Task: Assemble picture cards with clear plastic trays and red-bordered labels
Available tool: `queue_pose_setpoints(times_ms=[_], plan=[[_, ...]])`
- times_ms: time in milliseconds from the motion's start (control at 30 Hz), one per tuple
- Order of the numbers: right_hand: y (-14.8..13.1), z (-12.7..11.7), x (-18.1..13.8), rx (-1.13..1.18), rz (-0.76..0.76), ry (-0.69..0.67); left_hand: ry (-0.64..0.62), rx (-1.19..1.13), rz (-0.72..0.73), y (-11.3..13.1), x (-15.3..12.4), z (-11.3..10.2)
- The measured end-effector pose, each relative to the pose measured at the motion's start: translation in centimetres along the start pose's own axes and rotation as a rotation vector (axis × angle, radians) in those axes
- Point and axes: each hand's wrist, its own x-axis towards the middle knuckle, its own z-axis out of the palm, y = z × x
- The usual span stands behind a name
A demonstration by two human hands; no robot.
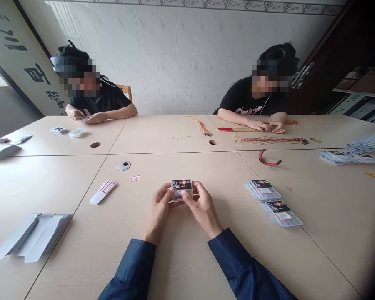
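Note:
My left hand [160,206] and my right hand [201,205] together hold a small clear packet with a black printed label [181,188] just above the table, fingers pinched on its two sides. Both arms wear dark blue sleeves. To the right of my hands lie two fanned piles of the same labelled packets [263,189] [281,213]. Left of my hands sits a short stack of white strips with red-edged labels [103,192], and a single small red-edged sticker [135,178] lies beyond it.
A pile of white sheets [34,239] lies at the near left. A round metal cap [123,166], red-handled pliers [268,158] and more packets [350,156] sit on the table. Two people in black shirts work across the table, one with orange cords [268,140].

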Motion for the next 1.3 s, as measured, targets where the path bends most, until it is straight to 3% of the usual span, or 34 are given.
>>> queue_pose_setpoints(times_ms=[1300], plan=[[-0.07, -0.05, -0.08, 0.001, -0.007, -0.088, 0.006, -0.016, -0.023, 0.18, 0.08, 0.15]])
